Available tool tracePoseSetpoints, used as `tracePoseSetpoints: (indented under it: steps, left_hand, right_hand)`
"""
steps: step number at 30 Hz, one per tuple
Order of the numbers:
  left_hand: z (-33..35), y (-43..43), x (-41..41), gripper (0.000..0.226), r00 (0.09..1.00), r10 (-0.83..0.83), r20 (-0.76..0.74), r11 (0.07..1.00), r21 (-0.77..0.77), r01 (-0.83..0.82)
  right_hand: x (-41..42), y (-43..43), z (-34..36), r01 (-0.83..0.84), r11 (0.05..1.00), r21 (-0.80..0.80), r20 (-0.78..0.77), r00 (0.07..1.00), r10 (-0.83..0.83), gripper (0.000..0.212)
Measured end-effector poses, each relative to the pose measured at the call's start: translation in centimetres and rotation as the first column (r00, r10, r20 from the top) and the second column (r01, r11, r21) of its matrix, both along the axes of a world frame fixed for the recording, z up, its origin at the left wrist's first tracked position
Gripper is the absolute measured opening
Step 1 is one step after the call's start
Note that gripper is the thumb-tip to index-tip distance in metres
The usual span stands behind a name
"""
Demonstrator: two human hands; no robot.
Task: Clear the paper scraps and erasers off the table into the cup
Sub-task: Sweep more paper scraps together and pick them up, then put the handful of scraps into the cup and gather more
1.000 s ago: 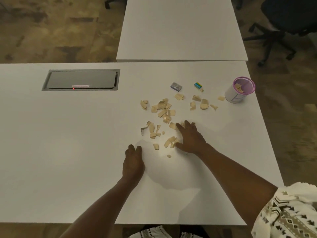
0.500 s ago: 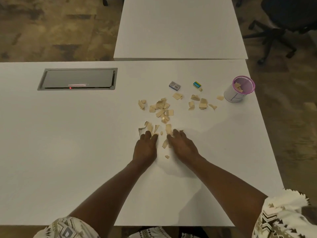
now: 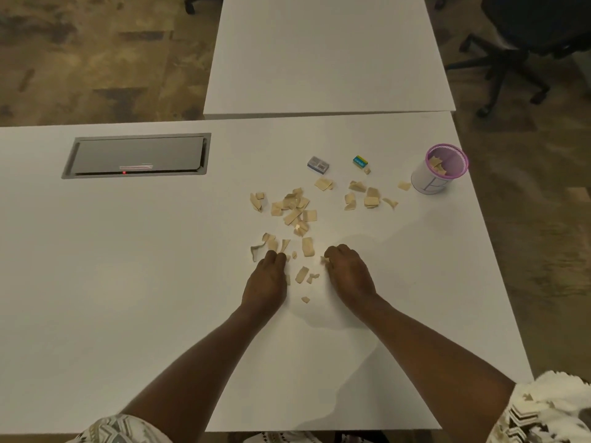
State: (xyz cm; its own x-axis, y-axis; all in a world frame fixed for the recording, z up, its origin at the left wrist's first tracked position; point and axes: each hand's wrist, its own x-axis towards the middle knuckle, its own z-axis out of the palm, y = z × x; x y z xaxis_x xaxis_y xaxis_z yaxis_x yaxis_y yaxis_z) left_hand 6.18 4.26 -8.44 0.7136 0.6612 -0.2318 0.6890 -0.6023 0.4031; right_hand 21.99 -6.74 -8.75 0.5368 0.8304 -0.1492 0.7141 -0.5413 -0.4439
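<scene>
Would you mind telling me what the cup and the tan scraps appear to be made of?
The cup: probably metal mesh with a pink rim; the upper wall looks see-through and gridded. The scraps: thin matte paper or card, judging by torn edges and curled corners.

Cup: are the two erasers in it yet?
No: the grey eraser and the blue-green eraser both lie on the table, left of the cup, where only paper scraps show.

Short cream-white sleeves are being worn: dark geometric bands and chevrons are being shown on the right sleeve (image 3: 550, 410) and the left sleeve (image 3: 123, 430), while both forearms (image 3: 431, 343) are being left bare.
</scene>
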Motion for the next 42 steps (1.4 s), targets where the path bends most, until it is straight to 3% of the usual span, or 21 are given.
tracePoseSetpoints:
  steps: [2, 5, 10, 14, 20, 27, 33, 37, 42]
  left_hand:
    - [0.2, 0.1, 0.3, 0.023, 1.000, 0.015, 0.007, 1.000, 0.000, -0.015]
    - [0.9, 0.0, 1.1, 0.022, 0.996, 0.072, 0.044, 0.997, -0.030, -0.071]
    - [1.6, 0.2, 3.6, 0.020, 0.974, 0.203, 0.105, 0.967, -0.175, -0.183]
    - [1.9, 0.3, 6.2, 0.014, 0.941, 0.322, 0.102, 0.912, -0.299, -0.280]
    - [3.0, 0.0, 10.9, 0.022, 0.918, 0.383, 0.101, 0.865, -0.387, -0.318]
    - [5.5, -0.3, 18.7, 0.025, 0.903, 0.399, 0.158, 0.834, -0.471, -0.286]
    - [8.2, -0.4, 27.6, 0.017, 0.881, 0.381, 0.279, 0.860, -0.456, -0.227]
    - [9.3, -0.5, 32.9, 0.016, 0.893, 0.334, 0.302, 0.884, -0.429, -0.186]
    - [9.3, -0.8, 37.4, 0.012, 0.892, 0.345, 0.292, 0.885, -0.417, -0.206]
  right_hand:
    - [0.5, -0.1, 0.6, 0.210, 0.972, 0.105, -0.220, 0.958, -0.183, 0.009]
    - [1.6, -0.3, 1.3, 0.452, 0.889, 0.076, -0.468, 0.803, -0.368, 0.011]
    - [4.2, -0.9, 1.2, 0.634, 0.767, -0.100, -0.614, 0.567, -0.549, 0.006]
    - [6.1, -1.3, 1.5, 0.717, 0.681, -0.152, -0.704, 0.405, -0.583, 0.007]
    - [9.8, -2.0, 2.9, 0.771, 0.620, -0.142, -0.784, 0.294, -0.546, 0.009]
    - [16.5, -2.0, 5.6, 0.839, 0.540, -0.069, -0.810, 0.269, -0.522, 0.011]
    - [23.2, -1.8, 7.5, 0.856, 0.516, 0.041, -0.733, 0.376, -0.567, 0.012]
    - [26.8, -1.2, 8.5, 0.810, 0.578, 0.098, -0.523, 0.536, -0.663, 0.011]
    - [30.0, -0.1, 8.2, 0.793, 0.605, 0.074, -0.468, 0.563, -0.681, 0.014]
